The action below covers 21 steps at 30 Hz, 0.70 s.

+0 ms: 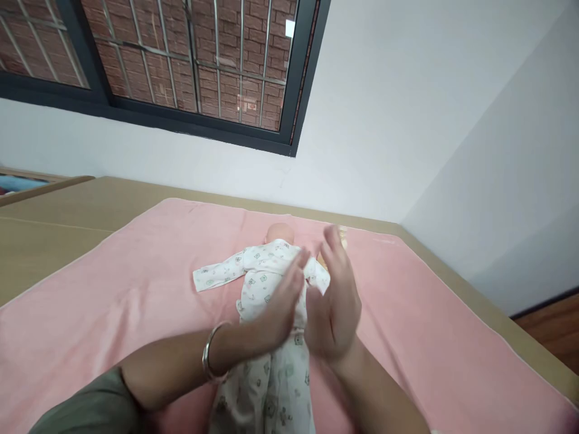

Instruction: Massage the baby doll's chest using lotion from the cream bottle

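A baby doll (265, 289) in a white printed outfit lies on a pink blanket (163, 259), its bare head at the far end and one sleeve stretched to the left. Above its body, my left hand (283, 304) and my right hand (335, 301) are raised with palms turned to each other and a small gap between them. Both hands have fingers straight, hold nothing, and are slightly blurred. A silver bangle (207, 352) circles my left wrist. Partly behind my right hand is a small yellowish thing (344, 236) that I cannot make out.
The blanket covers a wooden tabletop (54, 241) that meets a white wall (362, 150). A dark-framed window (190, 120) with metal bars is set above it. At the far left, a wooden edge (45, 188) borders something blue.
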### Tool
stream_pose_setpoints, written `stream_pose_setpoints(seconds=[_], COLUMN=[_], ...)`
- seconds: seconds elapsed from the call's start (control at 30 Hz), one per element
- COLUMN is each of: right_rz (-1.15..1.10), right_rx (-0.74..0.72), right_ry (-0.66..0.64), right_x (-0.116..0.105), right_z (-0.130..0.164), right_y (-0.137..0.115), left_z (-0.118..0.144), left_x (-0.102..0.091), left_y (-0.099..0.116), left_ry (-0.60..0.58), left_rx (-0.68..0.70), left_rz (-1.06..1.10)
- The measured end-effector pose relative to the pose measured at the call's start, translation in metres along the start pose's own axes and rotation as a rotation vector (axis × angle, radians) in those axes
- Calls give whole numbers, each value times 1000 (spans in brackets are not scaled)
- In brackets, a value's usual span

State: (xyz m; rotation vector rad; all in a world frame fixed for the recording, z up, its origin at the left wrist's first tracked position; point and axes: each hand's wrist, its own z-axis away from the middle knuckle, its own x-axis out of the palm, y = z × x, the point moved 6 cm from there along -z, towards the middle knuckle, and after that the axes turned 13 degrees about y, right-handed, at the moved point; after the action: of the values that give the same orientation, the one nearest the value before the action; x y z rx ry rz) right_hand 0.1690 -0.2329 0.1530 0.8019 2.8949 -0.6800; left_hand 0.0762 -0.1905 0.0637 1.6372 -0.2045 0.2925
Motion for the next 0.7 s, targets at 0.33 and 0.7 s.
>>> stream_pose_setpoints(seconds=[0.33,0.7], right_rz=[286,534], right_rx=[179,230], right_ry=[-578,-594], right_x=[114,123], right_z=[36,60], right_y=[115,136], left_z=[-115,-107], left_x=[-70,-72], left_y=[-28,-47], left_ry=[483,452], left_rx=[352,444], left_rz=[-362,-332])
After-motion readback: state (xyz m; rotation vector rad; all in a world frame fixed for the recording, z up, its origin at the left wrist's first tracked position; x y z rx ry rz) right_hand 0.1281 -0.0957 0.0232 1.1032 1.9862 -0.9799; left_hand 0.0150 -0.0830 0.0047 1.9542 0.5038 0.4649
